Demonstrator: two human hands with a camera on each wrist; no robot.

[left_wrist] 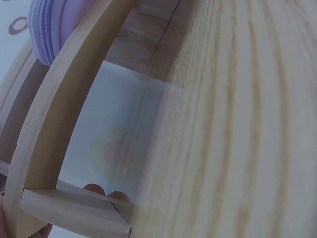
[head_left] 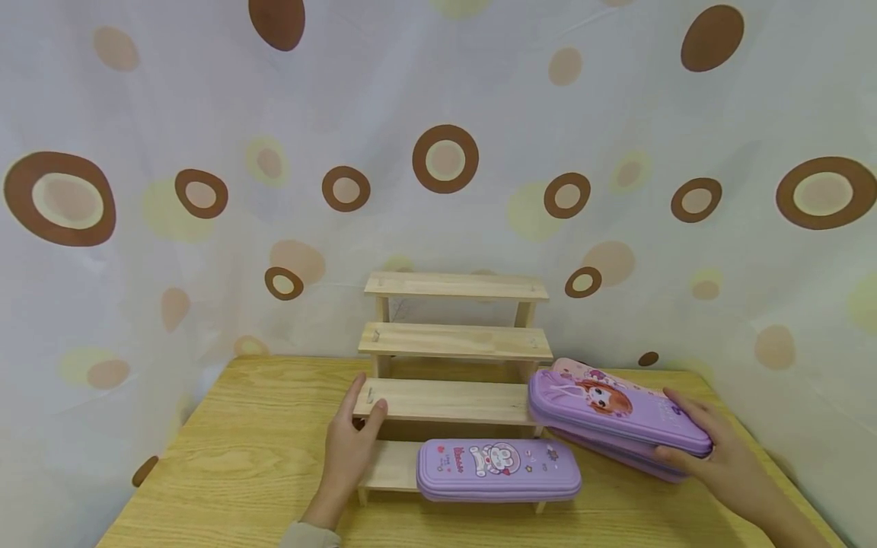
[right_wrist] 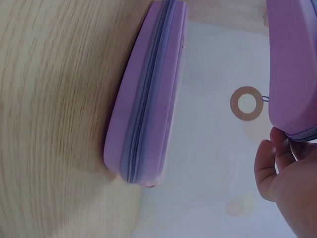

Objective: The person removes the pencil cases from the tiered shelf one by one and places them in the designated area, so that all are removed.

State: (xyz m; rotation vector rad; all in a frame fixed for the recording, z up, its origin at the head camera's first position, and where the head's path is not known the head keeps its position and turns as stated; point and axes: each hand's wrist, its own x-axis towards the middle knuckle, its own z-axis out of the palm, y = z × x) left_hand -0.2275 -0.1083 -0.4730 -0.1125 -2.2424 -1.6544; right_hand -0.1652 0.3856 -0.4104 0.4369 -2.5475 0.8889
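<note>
My left hand (head_left: 348, 441) grips the left end of the second-lowest step of a four-step wooden stand (head_left: 438, 399), thumb over the front and fingers at the side. In the left wrist view its fingertips (left_wrist: 43, 231) show at the lower left. My right hand (head_left: 719, 457) holds the right end of a purple pencil case (head_left: 637, 407) printed with a red-haired girl. The case is raised and tilted, its left end by the stand's right side. Below it on the table lies another zipped pencil case (right_wrist: 143, 99) with purple sides, partly hidden in the head view.
A purple pencil case (head_left: 500, 468) with a cartoon astronaut lies on the lowest step, toward the right, overhanging that end. The stand is on a wood-grain table (head_left: 260, 441). A pale curtain with brown and yellow circles (head_left: 445, 158) hangs behind and at both sides.
</note>
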